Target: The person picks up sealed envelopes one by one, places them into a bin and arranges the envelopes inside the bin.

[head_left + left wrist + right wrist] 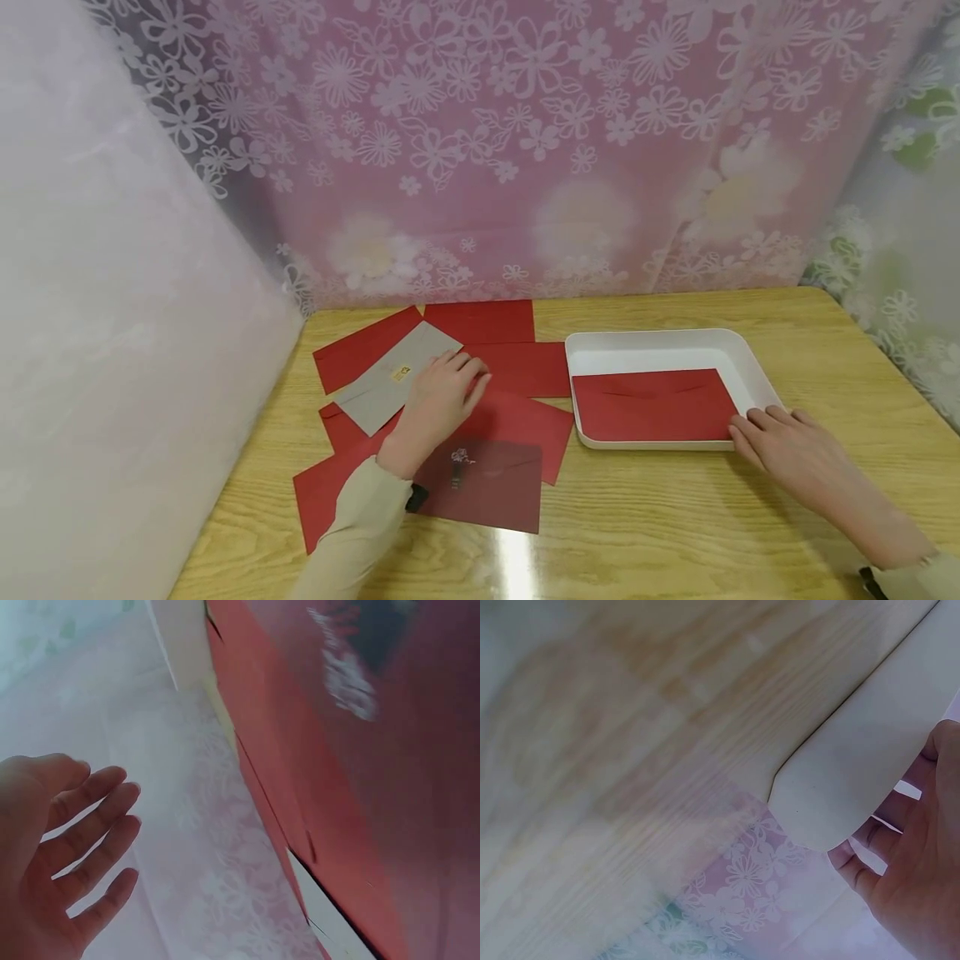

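Observation:
My left hand [446, 390] hovers over a spread of envelopes, its fingers loosely bent and holding nothing; in the left wrist view the fingers [101, 825] are apart from the paper. Below it lie a grey envelope [375, 392] with a small gold mark, a maroon envelope [498, 487] with a white print, and several red envelopes [525, 371]. My right hand [787, 450] grips the front right corner of a white tray [645, 342], fingers curled over the rim. A red envelope [652, 406] lies in the tray, its right edge by the thumb.
The wooden table [637, 525] carries everything. A pink flowered curtain [480, 167] hangs along the back edge, and a white sheet [150, 292] closes off the left. Another flowered cloth [915, 233] hangs at the right.

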Tool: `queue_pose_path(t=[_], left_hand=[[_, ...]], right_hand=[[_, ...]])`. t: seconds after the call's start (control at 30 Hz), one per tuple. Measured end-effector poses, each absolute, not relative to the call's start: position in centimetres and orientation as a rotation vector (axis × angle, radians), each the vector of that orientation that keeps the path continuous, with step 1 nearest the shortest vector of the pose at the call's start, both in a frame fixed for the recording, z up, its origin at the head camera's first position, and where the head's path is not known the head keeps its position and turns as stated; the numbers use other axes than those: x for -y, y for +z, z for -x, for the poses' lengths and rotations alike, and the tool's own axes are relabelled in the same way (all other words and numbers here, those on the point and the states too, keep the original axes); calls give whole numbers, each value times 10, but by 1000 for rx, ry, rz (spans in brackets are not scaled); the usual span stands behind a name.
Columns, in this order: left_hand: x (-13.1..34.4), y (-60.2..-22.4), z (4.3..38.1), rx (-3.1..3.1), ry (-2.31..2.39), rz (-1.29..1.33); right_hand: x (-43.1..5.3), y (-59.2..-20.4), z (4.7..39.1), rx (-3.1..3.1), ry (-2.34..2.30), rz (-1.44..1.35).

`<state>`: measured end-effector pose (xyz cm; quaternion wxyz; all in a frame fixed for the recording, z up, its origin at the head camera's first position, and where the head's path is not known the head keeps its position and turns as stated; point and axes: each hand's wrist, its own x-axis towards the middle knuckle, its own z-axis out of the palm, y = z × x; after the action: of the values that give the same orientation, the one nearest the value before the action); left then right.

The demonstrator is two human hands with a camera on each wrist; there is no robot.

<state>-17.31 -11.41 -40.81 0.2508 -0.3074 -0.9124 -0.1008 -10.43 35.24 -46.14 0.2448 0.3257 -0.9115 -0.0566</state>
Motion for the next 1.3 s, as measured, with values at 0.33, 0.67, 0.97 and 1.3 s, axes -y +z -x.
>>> queue_pose_path(t=[0.33,0.67,0.97,1.3], left_hand=[[156,-434,153,2680,-355,853],[180,-439,136,2922,-431,771],[183,-443,138,2992,-468,800],[184,-444,156,3119,-598,813]], right_hand=[[-357,-464,103,2508,-146,-868],[-355,-464,99,2532,-146,-859],[-354,-465,101,2492,-130,-852],[-353,-464,106,2460,-112,-857]])
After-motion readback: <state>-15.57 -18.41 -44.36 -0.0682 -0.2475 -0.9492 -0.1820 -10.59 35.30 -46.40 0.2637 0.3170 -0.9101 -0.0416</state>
